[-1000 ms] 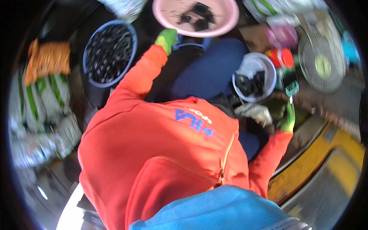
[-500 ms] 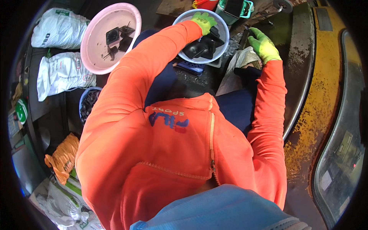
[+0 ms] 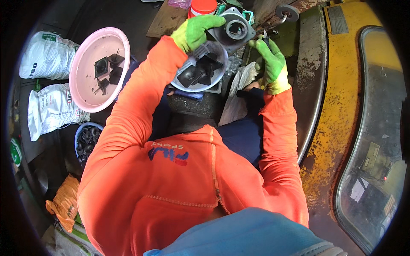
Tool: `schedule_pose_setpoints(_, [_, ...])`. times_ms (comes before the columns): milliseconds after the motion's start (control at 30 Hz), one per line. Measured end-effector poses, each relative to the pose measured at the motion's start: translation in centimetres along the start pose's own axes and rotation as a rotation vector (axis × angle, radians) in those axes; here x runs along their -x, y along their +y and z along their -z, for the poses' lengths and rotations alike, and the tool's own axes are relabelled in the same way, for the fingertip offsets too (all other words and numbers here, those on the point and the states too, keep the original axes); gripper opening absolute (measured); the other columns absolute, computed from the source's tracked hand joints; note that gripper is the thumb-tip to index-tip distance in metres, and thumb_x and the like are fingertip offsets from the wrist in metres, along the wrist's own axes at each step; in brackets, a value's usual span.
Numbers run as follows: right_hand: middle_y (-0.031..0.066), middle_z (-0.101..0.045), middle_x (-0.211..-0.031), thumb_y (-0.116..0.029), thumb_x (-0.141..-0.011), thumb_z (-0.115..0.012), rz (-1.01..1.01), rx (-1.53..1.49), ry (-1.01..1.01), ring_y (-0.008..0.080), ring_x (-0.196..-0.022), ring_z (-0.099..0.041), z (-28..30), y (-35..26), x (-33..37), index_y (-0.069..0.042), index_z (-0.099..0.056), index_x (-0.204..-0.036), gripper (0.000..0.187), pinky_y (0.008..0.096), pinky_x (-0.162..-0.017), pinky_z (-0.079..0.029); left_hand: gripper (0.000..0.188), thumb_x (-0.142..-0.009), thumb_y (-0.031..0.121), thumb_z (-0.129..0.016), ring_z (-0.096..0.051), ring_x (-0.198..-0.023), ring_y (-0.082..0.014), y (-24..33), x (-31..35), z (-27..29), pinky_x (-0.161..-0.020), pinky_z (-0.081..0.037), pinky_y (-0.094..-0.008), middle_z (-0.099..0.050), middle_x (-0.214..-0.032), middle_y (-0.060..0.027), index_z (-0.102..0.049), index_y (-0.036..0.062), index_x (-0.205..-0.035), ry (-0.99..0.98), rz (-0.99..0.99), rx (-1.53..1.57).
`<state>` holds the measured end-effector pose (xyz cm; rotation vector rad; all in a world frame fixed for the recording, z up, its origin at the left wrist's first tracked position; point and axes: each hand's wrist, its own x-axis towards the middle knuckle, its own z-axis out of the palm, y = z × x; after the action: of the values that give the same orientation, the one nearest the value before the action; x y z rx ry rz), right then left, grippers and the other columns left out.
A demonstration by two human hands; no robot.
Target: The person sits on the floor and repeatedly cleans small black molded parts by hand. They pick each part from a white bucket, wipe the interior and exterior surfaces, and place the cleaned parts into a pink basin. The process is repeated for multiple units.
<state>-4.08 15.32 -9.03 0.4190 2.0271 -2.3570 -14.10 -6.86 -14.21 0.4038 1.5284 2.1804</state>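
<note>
A dark flanged part (image 3: 232, 30) is held up in front of the body, above the far side of a light blue basin (image 3: 213, 49). Its round collar is turned upward, and its squarish plate is gripped at the left corner by the left hand (image 3: 196, 32), which is covered by a yellow-green glove. By the right hand (image 3: 272, 64), gloved alike, a small pointed tool (image 3: 265, 38) is clasped between thumb and fingers, its tip directed upward just beside the part's right edge; whether the part is touched by it cannot be told. The two hands are kept apart, with the part between them.

In the light blue basin, black moulded pieces (image 3: 188, 77) are heaped. More dark pieces (image 3: 101, 67) are scattered in a pink basin (image 3: 85, 64) to the left, beside which two white sacks, an upper one (image 3: 49, 55) and a lower one (image 3: 55, 109), are laid. Nearer the body, a blue basket (image 3: 77, 133) is filled with small black pieces (image 3: 87, 143). Beyond the left hand, a red-lidded container (image 3: 203, 6) is seen. The right side is bounded by a worn yellow machine panel (image 3: 324, 141), in which a window (image 3: 367, 149) is set.
</note>
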Motion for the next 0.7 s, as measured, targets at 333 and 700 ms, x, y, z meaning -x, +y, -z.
schedule_pose_setpoints(333, [0.0016,-0.062,-0.074,-0.02,-0.09,-0.062,-0.02,-0.108,-0.072,0.0085,-0.052,-0.051,-2.2,-0.6,0.8,-0.002,-0.064,-0.104,0.023,0.0219,-0.045,-0.038,0.084,-0.071,0.02,-0.075,-0.032,-0.143,-0.0304,2.5,2.3,-2.0,-0.116,-0.026,-0.0439,-0.041,-0.15,-0.0119,-0.041,0.0079,-0.146,-0.203,-0.668,-0.837])
schedule_pose_setpoints(700, [-0.0006,-0.066,-0.085,-0.029,-0.095,-0.062,-0.12,0.129,-0.119,0.0074,-0.061,-0.056,-3.5,1.6,0.4,-0.009,-0.061,-0.12,0.032,0.0202,-0.053,-0.043,0.059,-0.059,0.027,-0.088,-0.046,-0.127,-0.0312,3.3,2.6,-2.8,-0.105,-0.038,-0.0432,-0.063,-0.125,-0.0056,-0.067,0.0106,-0.111,0.1,-0.778,-0.686])
